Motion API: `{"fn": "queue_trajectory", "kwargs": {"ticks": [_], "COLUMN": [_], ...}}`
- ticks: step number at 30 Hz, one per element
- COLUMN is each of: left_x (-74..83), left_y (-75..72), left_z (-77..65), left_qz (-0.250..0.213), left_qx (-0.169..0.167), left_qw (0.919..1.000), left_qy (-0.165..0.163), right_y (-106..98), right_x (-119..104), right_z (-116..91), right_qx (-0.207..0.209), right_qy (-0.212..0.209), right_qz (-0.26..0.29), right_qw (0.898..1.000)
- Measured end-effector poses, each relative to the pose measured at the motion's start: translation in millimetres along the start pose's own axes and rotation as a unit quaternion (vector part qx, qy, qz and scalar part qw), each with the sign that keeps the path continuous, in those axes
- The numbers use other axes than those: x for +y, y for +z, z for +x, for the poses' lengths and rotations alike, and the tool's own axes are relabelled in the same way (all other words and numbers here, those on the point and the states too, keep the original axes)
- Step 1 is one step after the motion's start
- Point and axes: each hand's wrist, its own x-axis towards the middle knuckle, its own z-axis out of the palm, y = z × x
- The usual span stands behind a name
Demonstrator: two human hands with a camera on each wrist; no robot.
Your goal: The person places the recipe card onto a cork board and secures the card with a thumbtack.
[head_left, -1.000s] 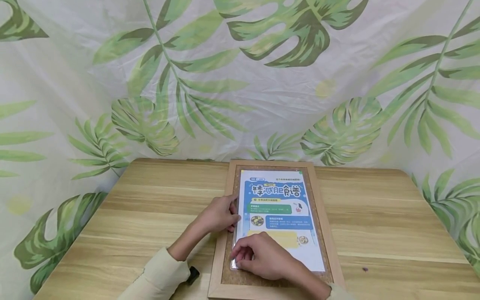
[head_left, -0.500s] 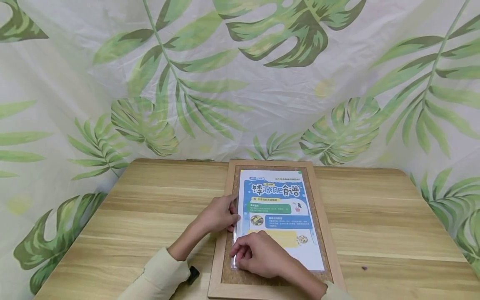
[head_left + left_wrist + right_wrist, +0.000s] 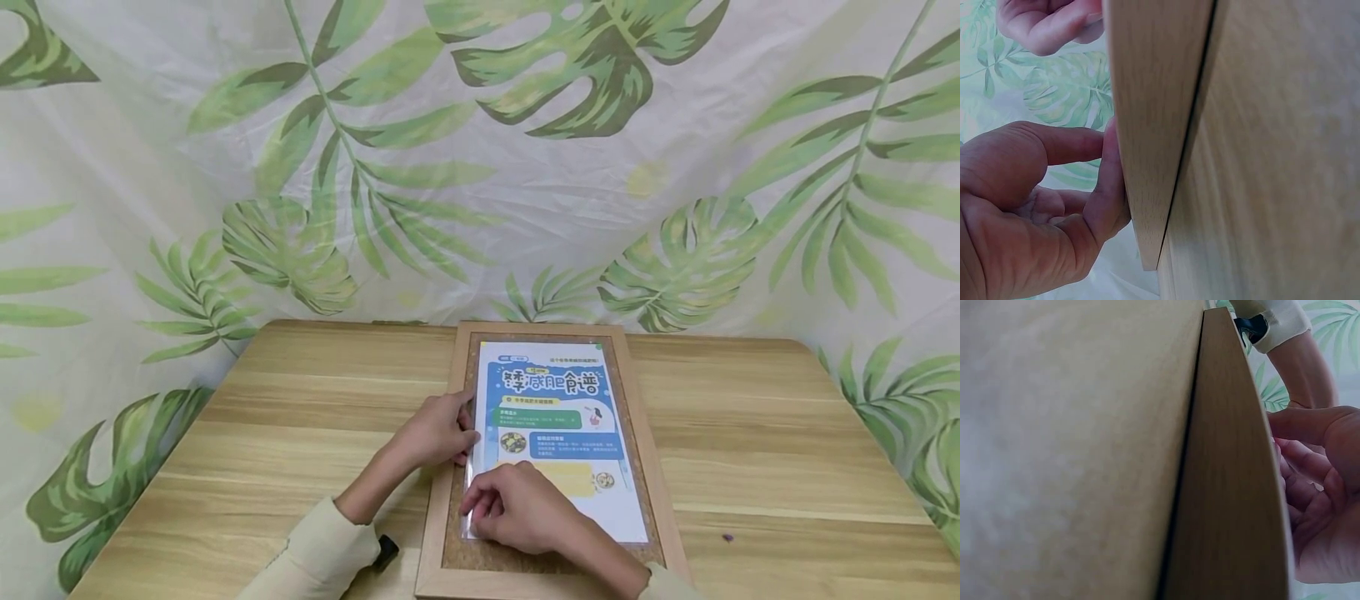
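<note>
A printed poster (image 3: 555, 433) in a clear, shiny sleeve lies on a cork board (image 3: 562, 557) with a light wooden frame (image 3: 657, 467). At the middle of the poster's left edge, my left hand (image 3: 438, 429) holds that edge with thumb and bent fingers. Lower down, my right hand (image 3: 525, 508) pinches near the poster's bottom left corner, fingers curled and palm over the sheet. What lies right under its fingertips is hidden. From the side, the left wrist view has the left thumb and finger (image 3: 1110, 172) meeting just above the frame. A green pin (image 3: 598, 347) marks the poster's top right corner, a yellow one (image 3: 483, 343) the top left.
The framed board rests on a wood-grain table (image 3: 330, 392), its far end at the table's back edge. A leaf-print cloth (image 3: 420, 167) hangs behind. A small dark purple bit (image 3: 727, 538) lies to the right, and a black piece (image 3: 386, 552) sits by the left cuff.
Both hands keep their places on the poster's left side. The head view has shifted very slightly.
</note>
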Motion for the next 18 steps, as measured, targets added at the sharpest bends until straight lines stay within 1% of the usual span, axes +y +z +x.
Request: {"fn": "queue_trajectory", "kwargs": {"ticks": [9,14,18], "left_x": [1.3,2.2,2.4], "left_y": [0.1,-0.3,-0.5], "left_z": [-0.3,-0.6,-1.9], "left_qz": [0.007,0.011,0.011], "left_qx": [0.0,0.002,0.001], "left_qw": [1.0,0.9999,0.9999], "left_qy": [0.0,0.005,0.005], "right_y": [-0.9,-0.1,0.8], "right_x": [1.1,0.7,0.4], "right_z": [2.4,3.3,3.0], "right_qx": [0.009,0.018,0.014], "right_qy": [0.008,0.008,0.008], "right_qz": [0.019,0.01,0.003], "right_qw": [1.0,1.0,1.0]}}
